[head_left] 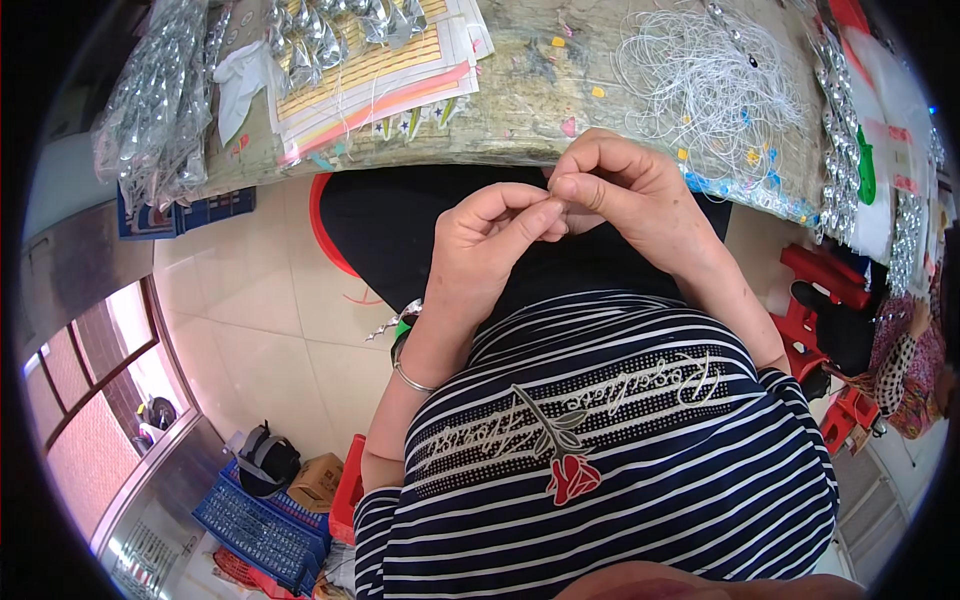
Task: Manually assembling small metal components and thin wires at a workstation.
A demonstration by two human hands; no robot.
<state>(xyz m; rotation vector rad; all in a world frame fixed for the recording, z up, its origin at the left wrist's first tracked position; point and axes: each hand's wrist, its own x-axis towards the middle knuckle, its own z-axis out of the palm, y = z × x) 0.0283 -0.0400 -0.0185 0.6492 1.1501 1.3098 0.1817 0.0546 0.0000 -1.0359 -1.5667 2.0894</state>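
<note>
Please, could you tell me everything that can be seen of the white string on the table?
The white string is thin and slightly shiny, perhaps nylon or similar. It lies loose in a broad, tangled heap of many overlapping loops, with stray curves spreading at its left side. It rests on the right part of the stained table, beyond the right hand, which does not touch the heap. A twisted silver strip lies over its far part. Yellow and blue scraps show around its near edge.
</note>
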